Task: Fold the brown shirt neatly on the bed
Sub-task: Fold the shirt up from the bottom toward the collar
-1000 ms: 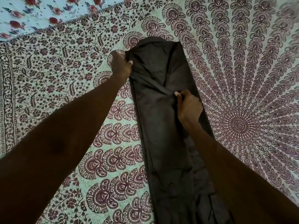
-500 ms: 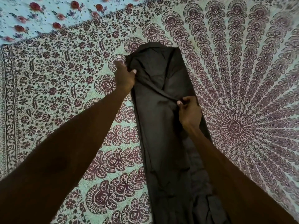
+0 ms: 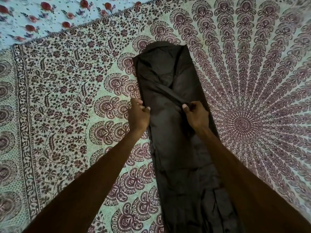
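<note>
Hands now sit level at mid-length: left hand (image 3: 138,115) has slid down from the upper left edge, right hand (image 3: 196,115) has barely moved. Both pinch the brown shirt (image 3: 175,148), left on its edge, right on the diagonal crease. Shirt lies as a narrow strip on the bedspread (image 3: 67,98). Likely ready for a crosswise fold.
</note>
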